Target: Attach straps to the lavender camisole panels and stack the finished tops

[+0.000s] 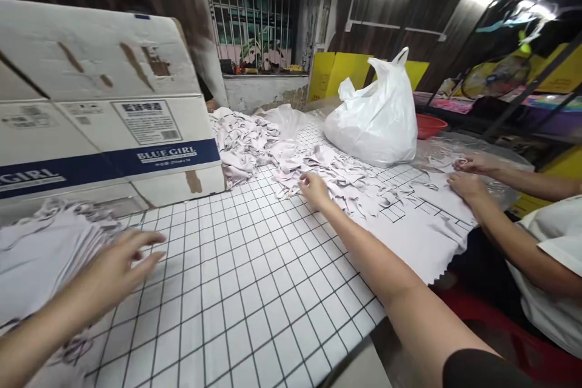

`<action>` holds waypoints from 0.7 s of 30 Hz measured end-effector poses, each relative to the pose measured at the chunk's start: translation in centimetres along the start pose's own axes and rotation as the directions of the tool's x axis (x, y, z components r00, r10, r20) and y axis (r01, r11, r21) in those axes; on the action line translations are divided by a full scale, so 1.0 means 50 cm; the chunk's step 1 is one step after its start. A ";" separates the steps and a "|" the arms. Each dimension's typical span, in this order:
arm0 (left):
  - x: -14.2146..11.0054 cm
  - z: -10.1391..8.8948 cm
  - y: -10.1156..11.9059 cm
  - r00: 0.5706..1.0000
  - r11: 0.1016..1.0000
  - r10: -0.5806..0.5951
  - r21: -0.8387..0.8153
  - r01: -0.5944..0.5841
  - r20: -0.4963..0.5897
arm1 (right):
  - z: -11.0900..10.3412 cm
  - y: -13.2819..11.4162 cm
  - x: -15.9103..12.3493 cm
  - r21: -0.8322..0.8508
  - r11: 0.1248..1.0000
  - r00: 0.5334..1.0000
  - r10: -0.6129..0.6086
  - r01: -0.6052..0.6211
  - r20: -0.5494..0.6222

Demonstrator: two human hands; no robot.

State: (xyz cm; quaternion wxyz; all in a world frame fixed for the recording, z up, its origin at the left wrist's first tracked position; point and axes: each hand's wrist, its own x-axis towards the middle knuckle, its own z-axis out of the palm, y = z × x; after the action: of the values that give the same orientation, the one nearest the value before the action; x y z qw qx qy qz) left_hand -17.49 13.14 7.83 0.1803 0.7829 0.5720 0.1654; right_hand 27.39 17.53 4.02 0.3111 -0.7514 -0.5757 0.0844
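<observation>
Open left hand (122, 257) beside the fabric stack (40, 254); right hand (316, 191), grip unclear, at the scrap heap (353, 183), lengthwise toward the table (236, 254)'s right edge.

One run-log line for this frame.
left hand: open, beside cloth stack | right hand: at loose cloth pile, grip unclear | co-worker's hands: at flat cloth
</observation>
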 end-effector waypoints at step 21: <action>0.359 0.241 0.341 0.961 0.826 0.114 -0.514 -0.232 -0.251 | -0.167 -0.098 0.182 0.969 0.244 0.871 -0.464 -0.045 0.158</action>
State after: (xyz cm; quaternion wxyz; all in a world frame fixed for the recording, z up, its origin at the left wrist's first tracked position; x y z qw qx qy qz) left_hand 7.60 24.38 6.21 0.3160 0.7276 0.4444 0.4163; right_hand 30.40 23.47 15.52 0.5756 -0.2870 -0.5565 0.5259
